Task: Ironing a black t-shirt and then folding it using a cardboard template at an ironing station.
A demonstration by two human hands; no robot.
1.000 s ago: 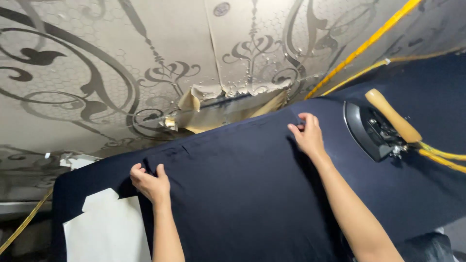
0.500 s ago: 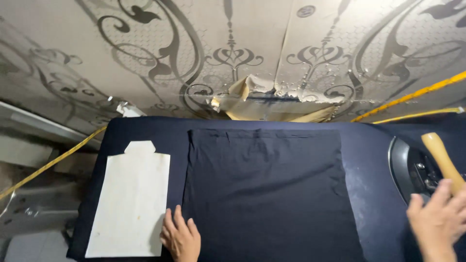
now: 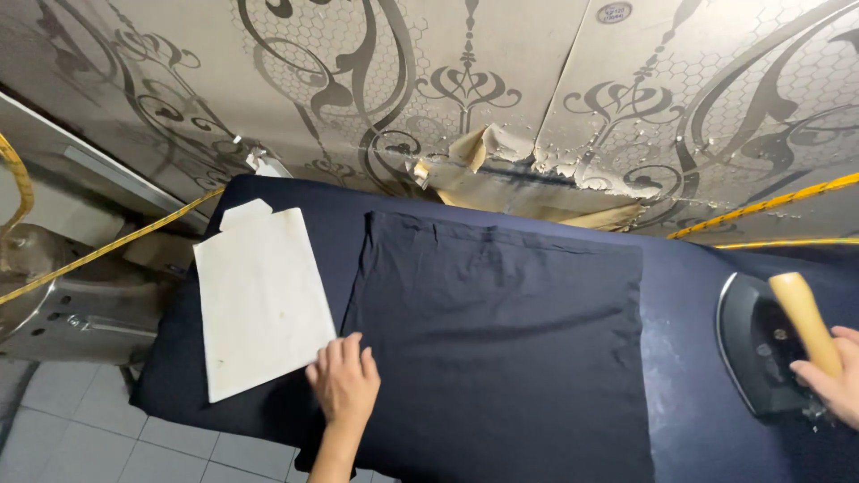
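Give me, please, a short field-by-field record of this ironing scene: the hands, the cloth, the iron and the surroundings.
left hand: flat on the board's near edge, at the corner of the white card template
right hand: grips the iron's wooden handle
iron: rests on the board, right end
dark cloth: folded, laid flat, centre
ironing board: dark navy cover
wall: patterned covering, torn

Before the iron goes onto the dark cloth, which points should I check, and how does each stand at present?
1. Dark cloth lies flat on the board: ok.
2. Right hand grips the iron's wooden handle: ok.
3. Left hand rests at the cloth's near left edge, inside the ironing area: not ok.
4. White template lies beside the cloth, not on it: ok.
5. Iron heat: cannot tell.
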